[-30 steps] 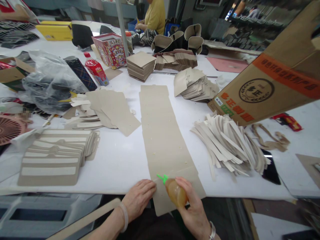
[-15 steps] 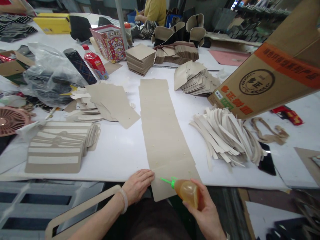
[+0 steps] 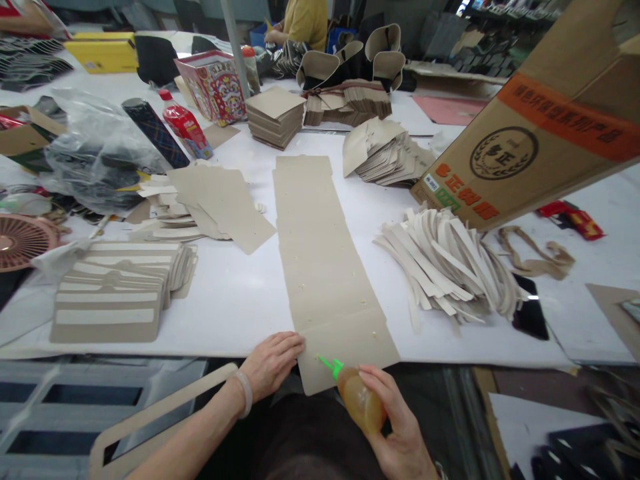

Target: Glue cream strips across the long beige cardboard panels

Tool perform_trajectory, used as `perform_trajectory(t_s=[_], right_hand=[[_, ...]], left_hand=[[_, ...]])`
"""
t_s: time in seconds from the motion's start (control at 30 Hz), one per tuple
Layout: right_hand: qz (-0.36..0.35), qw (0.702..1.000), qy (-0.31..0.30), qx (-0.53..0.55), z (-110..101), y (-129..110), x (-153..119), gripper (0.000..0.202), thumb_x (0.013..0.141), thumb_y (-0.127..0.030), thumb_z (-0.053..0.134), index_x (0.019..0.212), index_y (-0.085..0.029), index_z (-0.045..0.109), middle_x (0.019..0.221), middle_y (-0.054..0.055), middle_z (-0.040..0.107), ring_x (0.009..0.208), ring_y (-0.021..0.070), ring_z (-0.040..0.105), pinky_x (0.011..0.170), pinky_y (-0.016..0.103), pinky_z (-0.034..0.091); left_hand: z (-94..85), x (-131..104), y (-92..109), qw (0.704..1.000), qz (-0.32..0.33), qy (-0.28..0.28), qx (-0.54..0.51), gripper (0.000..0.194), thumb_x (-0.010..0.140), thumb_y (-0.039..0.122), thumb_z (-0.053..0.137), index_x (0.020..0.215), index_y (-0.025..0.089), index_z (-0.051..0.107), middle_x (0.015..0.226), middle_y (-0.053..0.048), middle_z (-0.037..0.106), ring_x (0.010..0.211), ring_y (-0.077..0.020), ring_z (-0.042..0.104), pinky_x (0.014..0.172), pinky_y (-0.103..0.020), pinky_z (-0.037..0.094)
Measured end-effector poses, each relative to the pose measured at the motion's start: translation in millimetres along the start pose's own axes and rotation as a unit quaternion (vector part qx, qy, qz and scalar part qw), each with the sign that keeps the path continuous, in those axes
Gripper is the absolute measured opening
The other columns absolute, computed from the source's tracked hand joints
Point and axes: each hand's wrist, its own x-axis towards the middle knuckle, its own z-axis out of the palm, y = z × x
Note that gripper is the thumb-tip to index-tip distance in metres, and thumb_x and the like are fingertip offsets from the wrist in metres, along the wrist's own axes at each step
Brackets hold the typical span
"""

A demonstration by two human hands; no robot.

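My right hand point(image 3: 397, 427) is wrapped round a squeeze bottle point(image 3: 363, 400) of amber liquid, apparently glue. The bottle's green nozzle point(image 3: 330, 365) points up and left, its tip close over the nearest of several overlapping beige boards point(image 3: 320, 267). Small pale drops dot these boards, which run away from me in a long strip. At the table's front edge lies my left hand point(image 3: 273, 363), fingers stretched out and their tips against the left edge of the nearest board; its thumb is hidden. A beige frame-shaped piece point(image 3: 160, 407) slants beside my left forearm.
To the left are boards with white strips point(image 3: 110, 293) and loose beige boards point(image 3: 215, 200). A bundle of pale strips point(image 3: 450, 267) and a leaning carton point(image 3: 520, 147) are at right. Board stacks point(image 3: 275, 117) and a red bottle point(image 3: 185, 123) stand farther back; a person in yellow point(image 3: 305, 23) sits beyond.
My right hand has brought the bottle slightly left and tilted it more upright, nozzle tip nearer the board's left side. My left hand has hardly moved. The whole view has shifted a little.
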Motion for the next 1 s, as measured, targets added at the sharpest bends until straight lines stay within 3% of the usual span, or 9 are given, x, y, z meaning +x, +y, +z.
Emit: perform_trajectory(t_s=[0.17,0.27,0.33,0.4,0.47,0.53,0.77,0.9,1.0], right_hand=[[0.010,0.999,-0.024,0.024,5.8,3.0,-5.0,0.049,0.069,-0.010,0.060,0.115,-0.028,0.056,0.123,0.006,0.052,0.115,0.0260,0.047,0.099,0.040,0.038],[0.111,0.984,-0.007,0.140,17.5,-3.3,-0.8,0.049,0.066,-0.017,0.068,0.113,-0.028,0.057,0.117,0.006,0.057,0.110,0.0268,0.052,0.097,0.042,0.040],[0.216,0.932,0.025,0.291,22.8,-10.5,5.0,0.052,0.067,-0.026,0.069,0.116,-0.027,0.053,0.113,0.007,0.060,0.103,0.0267,0.056,0.093,0.045,0.043],[0.295,0.845,0.051,0.444,21.6,-17.1,11.4,0.047,0.071,-0.037,0.065,0.115,-0.024,0.054,0.111,0.009,0.062,0.101,0.0275,0.058,0.091,0.048,0.043],[0.328,0.775,0.058,0.537,12.7,-20.7,17.5,0.042,0.072,-0.046,0.061,0.105,-0.021,0.061,0.109,0.011,0.063,0.101,0.0289,0.058,0.092,0.051,0.041],[0.332,0.747,0.064,0.572,-2.6,-21.7,23.7,0.041,0.068,-0.050,0.063,0.096,-0.019,0.065,0.103,0.012,0.066,0.098,0.0296,0.060,0.091,0.051,0.041],[0.280,0.784,0.121,0.541,-60.7,-23.2,37.6,0.044,0.069,-0.052,0.062,0.101,-0.021,0.063,0.112,0.012,0.062,0.107,0.0303,0.054,0.091,0.049,0.043],[0.289,0.775,0.196,0.527,-69.5,-14.8,30.2,0.033,0.068,-0.041,0.067,0.096,-0.025,0.061,0.103,0.005,0.066,0.095,0.0259,0.062,0.084,0.046,0.047],[0.278,0.785,0.227,0.505,-64.8,-6.3,21.8,0.035,0.067,-0.030,0.070,0.099,-0.026,0.056,0.101,0.002,0.066,0.094,0.0230,0.062,0.083,0.043,0.048]], left_hand=[[0.6,0.7,-0.2,1.000,-0.006,-0.002,-0.010,0.034,0.085,0.014,0.037,0.116,0.019,0.050,0.120,-0.007,0.055,0.114,-0.0178,0.045,0.097,-0.037,0.043],[0.8,1.3,-0.3,1.000,-0.007,0.002,-0.017,0.033,0.085,0.014,0.037,0.115,0.019,0.051,0.119,-0.007,0.055,0.114,-0.0176,0.046,0.096,-0.038,0.043],[-0.2,1.7,0.6,1.000,-0.009,0.001,-0.019,0.034,0.084,0.014,0.037,0.115,0.019,0.051,0.120,-0.007,0.055,0.114,-0.0176,0.046,0.097,-0.038,0.043],[-3.3,2.2,2.9,1.000,-0.012,0.000,-0.019,0.034,0.084,0.013,0.037,0.114,0.019,0.051,0.119,-0.007,0.055,0.113,-0.0172,0.047,0.097,-0.038,0.043],[-8.6,2.7,6.2,1.000,-0.013,0.001,-0.017,0.033,0.083,0.013,0.039,0.113,0.020,0.052,0.118,-0.006,0.056,0.111,-0.0169,0.048,0.096,-0.037,0.044],[-14.7,3.6,9.4,1.000,-0.010,0.002,-0.012,0.032,0.082,0.015,0.041,0.110,0.021,0.053,0.116,-0.006,0.056,0.110,-0.0170,0.049,0.095,-0.036,0.045],[-21.9,5.6,7.8,1.000,0.022,0.009,0.002,0.032,0.081,0.018,0.045,0.112,0.023,0.053,0.116,-0.005,0.058,0.109,-0.0173,0.052,0.093,-0.034,0.047],[-16.5,4.5,3.9,0.999,0.029,0.017,0.033,0.031,0.083,0.021,0.044,0.113,0.023,0.054,0.116,-0.005,0.059,0.109,-0.0176,0.053,0.092,-0.033,0.048],[-13.6,4.3,2.9,0.998,0.037,0.023,0.055,0.032,0.084,0.021,0.043,0.114,0.024,0.054,0.117,-0.005,0.058,0.109,-0.0175,0.053,0.092,-0.032,0.048]])
